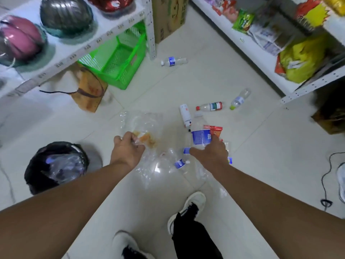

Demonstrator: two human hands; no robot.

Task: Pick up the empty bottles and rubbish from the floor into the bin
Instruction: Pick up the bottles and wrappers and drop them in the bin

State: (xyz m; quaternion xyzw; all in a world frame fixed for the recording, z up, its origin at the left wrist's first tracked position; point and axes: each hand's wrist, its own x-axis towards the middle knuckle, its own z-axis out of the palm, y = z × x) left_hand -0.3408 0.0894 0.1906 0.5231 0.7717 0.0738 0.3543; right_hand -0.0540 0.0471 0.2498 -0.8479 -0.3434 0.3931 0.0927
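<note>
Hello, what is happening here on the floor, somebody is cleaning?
Yes. A person is collecting rubbish. The left hand grips a clear plastic bag with orange residue; the right hand holds a blue-labelled bottle. A black-lined bin stands on the left, already holding some plastic. Several bottles still lie on the floor.

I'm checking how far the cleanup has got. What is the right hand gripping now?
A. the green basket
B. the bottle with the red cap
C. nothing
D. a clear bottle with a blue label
D: the right hand is closed around the blue-label bottle, while the red-capped bottle lies untouched on the floor farther away.
</note>
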